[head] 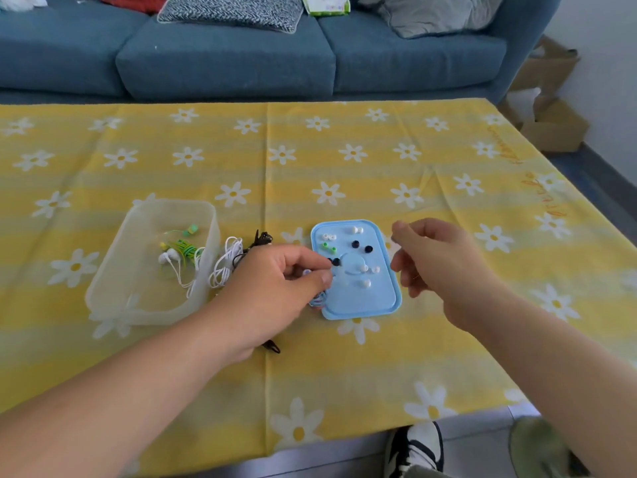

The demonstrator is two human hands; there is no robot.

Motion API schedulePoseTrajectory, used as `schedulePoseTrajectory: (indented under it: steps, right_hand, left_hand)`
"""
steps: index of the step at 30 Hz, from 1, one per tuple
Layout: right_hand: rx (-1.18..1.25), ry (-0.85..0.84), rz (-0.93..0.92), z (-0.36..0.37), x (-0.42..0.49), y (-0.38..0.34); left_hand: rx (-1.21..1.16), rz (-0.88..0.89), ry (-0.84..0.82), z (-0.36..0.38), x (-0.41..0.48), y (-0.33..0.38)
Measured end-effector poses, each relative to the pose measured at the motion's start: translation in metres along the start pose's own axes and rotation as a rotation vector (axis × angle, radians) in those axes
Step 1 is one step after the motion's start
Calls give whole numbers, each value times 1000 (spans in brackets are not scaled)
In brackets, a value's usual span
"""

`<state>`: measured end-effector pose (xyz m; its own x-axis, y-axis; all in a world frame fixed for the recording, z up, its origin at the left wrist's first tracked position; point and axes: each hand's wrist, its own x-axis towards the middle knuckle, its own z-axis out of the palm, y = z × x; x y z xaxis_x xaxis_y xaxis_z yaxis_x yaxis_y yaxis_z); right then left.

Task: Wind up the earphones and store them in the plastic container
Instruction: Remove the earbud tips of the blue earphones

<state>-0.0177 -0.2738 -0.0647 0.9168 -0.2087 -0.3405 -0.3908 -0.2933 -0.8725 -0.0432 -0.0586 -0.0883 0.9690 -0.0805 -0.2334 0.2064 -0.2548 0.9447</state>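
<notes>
A clear plastic container [113,288] stands on the table at the left, holding a wound green earphone [184,248] and a white earphone [170,258]. Loose white earphones [225,262] and a black pair [260,239] lie just right of it. My left hand [272,291] rests by the left edge of a blue lid [365,305], its fingers pinched on a blue-and-red earphone whose cable [319,298] shows under the thumb. My right hand [437,260] hovers right of the lid with its fingers loosely curled and nothing seen in them. Small ear tips [356,243] lie scattered on the lid.
A yellow daisy-print cloth [344,160] covers the table. Behind it stands a blue sofa [224,56] with cushions. Cardboard boxes [555,125] sit on the floor at the right. A small black clip [272,346] lies under my left wrist. My shoe [417,450] shows below the table edge.
</notes>
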Motion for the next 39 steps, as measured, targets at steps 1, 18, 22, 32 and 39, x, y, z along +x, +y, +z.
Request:
schedulePoseTrajectory:
  steps: [1,18,22,32,39]
  right_hand:
    - [-77,-5,-19,-1,3,4]
    - [-609,-95,-212,30,6,13]
    - [221,-357,-36,40,-12,-14]
    - [676,-574,121,62,-11,-29]
    - [682,-602,122,65,-9,-25]
  left_hand:
    - [-22,-18,7,-1,0,-2]
    - [-55,-45,19,-17,-5,-1]
    - [-124,6,84,-26,-5,9]
    - [-182,101,144,-41,-5,17]
    - [-141,131,147,-42,-5,17]
